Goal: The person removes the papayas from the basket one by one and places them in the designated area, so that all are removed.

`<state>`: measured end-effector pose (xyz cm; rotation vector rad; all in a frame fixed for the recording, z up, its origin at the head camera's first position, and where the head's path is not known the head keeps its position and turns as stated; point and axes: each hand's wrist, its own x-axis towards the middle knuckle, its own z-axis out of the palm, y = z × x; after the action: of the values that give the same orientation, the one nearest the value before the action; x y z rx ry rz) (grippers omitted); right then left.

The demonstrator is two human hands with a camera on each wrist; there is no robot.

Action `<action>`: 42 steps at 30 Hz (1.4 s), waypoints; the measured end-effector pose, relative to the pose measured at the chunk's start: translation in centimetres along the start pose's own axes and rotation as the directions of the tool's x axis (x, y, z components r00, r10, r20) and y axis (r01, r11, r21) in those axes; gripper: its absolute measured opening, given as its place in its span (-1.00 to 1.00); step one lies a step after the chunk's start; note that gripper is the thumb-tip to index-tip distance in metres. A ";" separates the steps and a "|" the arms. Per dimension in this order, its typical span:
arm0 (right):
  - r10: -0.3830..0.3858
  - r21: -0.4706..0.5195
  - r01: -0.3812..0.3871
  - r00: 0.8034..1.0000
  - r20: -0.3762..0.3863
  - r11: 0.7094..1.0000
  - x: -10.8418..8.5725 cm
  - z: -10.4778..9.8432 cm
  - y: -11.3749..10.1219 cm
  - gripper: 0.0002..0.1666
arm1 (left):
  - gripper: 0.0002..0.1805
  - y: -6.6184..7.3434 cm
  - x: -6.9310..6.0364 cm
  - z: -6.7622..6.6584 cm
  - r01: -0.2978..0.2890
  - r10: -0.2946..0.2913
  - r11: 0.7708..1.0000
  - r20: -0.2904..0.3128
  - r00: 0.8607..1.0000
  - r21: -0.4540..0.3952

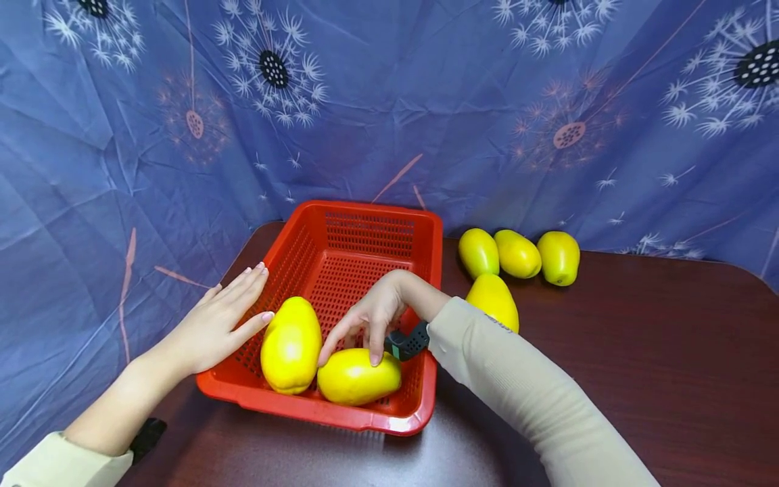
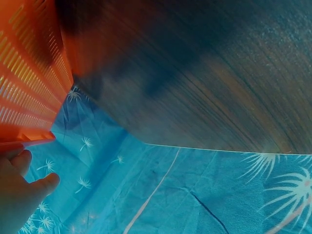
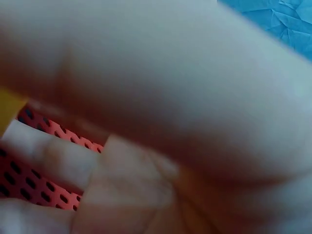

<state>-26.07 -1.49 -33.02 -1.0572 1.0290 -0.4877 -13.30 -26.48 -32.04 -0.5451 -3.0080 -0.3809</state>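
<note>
A red plastic basket (image 1: 341,414) stands on the table with two yellow mangoes inside its near end. One mango (image 1: 292,345) sits upright at the left. The other mango (image 1: 359,380) lies sideways to its right, and my right hand (image 1: 380,308) reaches down over it, thumb and fingers holding it from above. The right wrist view is mostly filled by that hand, with a sliver of yellow at the left edge. My left hand (image 1: 225,321) rests on the basket's left rim, fingers straight, its thumb close to the upright mango.
Right of the basket, several greenish-yellow mangoes lie on the dark brown table (image 1: 639,352): a left one (image 1: 478,251), a middle one (image 1: 517,253) and a right one (image 1: 558,258), with a nearer mango (image 1: 494,301) partly behind my right sleeve. A blue dandelion-patterned cloth (image 1: 389,88) hangs behind.
</note>
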 end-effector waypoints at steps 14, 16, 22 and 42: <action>0.016 -0.066 -0.017 1.000 -0.010 0.998 0.4 0.1 -0.1 -0.14 | -0.22 -0.1 -0.1 0.1 0.009 -0.009 1.000 0.005 1.000 -0.003; 0.023 -0.062 -0.024 1.000 -0.010 0.998 0.4 0.1 0.0 -0.14 | -0.22 -0.1 -0.1 0.2 0.007 -0.007 1.000 0.005 1.000 -0.002; 0.024 -0.079 -0.022 1.000 0.019 0.997 0.6 0.2 0.1 -0.09 | -0.23 -0.1 -0.1 0.2 0.001 -0.001 1.000 0.004 1.000 -0.005; -0.009 -0.150 0.015 0.999 0.039 0.989 0.7 0.4 0.0 -0.07 | -0.23 -0.1 -0.1 0.1 -0.006 0.006 1.000 -0.003 1.000 -0.007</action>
<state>-25.41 -1.86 -33.34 -1.2029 1.0380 -0.4023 -13.28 -26.53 -32.19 -0.5529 -3.0023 -0.3920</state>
